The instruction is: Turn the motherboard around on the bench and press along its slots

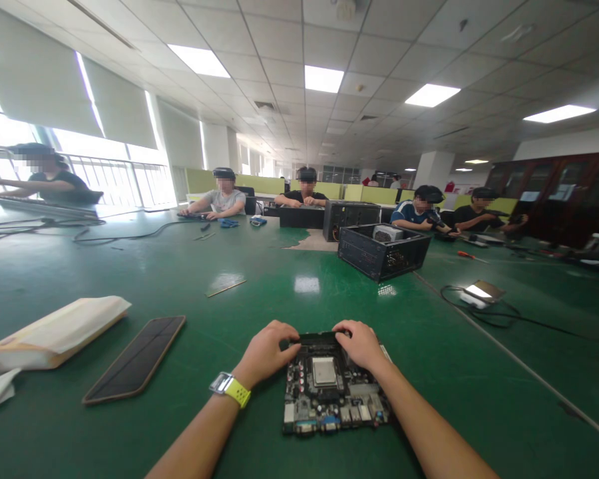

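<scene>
A motherboard (pixel 304 392) lies on the green table in front of me, its rear ports facing my body. A square metal-topped processor (pixel 325 372) sits in the socket near its middle. Along the far edge runs a long dark strip (pixel 317 338); whether it is a memory stick or only its slot I cannot tell. My left hand (pixel 269 352), with a yellow-strapped watch (pixel 232 388) on the wrist, grips the strip's left end between thumb and curled fingers. At the other end, my right hand (pixel 362 342) has its thumb and fingers closed on the board's far edge.
To the left lie a phone (pixel 137 359) and a paper package (pixel 60 332). A thin strip (pixel 226 288) lies farther off. Beyond the board stands an open computer case (pixel 369 256). A cabled device (pixel 482 293) and a screwdriver (pixel 469 255) are right. Several people work around the table.
</scene>
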`<move>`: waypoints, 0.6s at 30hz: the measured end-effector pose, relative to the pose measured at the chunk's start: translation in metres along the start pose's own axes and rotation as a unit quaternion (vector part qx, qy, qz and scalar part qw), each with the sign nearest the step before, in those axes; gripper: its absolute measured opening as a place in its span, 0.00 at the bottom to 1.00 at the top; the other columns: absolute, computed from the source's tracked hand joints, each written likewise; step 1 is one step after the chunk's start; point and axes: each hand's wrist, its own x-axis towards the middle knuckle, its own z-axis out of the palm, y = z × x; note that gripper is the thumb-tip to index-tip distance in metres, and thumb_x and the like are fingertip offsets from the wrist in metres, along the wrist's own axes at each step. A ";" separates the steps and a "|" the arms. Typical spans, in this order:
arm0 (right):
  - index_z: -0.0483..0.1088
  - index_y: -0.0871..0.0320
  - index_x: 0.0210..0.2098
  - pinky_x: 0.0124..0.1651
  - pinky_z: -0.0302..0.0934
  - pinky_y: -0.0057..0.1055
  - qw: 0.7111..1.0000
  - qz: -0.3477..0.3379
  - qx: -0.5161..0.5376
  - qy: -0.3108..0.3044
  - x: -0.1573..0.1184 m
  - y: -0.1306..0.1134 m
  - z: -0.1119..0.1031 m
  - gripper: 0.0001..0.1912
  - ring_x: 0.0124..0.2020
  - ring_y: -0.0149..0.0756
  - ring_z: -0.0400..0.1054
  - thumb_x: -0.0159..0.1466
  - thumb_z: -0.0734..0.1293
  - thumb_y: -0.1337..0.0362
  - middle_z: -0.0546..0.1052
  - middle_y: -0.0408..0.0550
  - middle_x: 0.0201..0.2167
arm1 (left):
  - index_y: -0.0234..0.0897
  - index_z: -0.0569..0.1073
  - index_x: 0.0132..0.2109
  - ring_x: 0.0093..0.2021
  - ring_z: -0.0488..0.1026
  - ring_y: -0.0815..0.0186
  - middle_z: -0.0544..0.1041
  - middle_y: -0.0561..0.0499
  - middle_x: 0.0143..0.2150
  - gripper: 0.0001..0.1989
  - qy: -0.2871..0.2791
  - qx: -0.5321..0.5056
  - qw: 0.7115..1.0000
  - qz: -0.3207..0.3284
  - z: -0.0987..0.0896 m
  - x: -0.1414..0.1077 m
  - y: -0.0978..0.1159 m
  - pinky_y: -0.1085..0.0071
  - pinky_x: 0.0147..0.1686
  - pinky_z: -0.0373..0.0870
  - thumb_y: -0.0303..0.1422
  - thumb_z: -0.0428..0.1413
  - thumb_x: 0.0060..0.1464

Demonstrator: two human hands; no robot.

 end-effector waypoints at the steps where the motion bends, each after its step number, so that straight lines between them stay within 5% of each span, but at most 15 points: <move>1: 0.76 0.49 0.37 0.48 0.56 0.30 1.000 0.000 0.001 0.000 0.000 0.000 0.000 0.12 0.44 0.36 0.69 0.59 0.61 0.62 0.79 0.39 0.40 | 0.41 0.78 0.39 0.43 0.72 0.61 0.79 0.51 0.41 0.07 0.001 0.000 1.000 0.000 0.000 0.000 0.000 0.66 0.47 0.68 0.33 0.56 0.54; 18: 0.76 0.49 0.38 0.47 0.56 0.29 1.000 0.007 0.000 -0.004 0.001 0.001 0.001 0.12 0.44 0.36 0.69 0.59 0.62 0.62 0.79 0.39 0.40 | 0.40 0.78 0.39 0.45 0.72 0.61 0.79 0.50 0.43 0.08 -0.005 -0.011 1.000 0.001 0.003 0.000 -0.005 0.66 0.48 0.67 0.33 0.56 0.53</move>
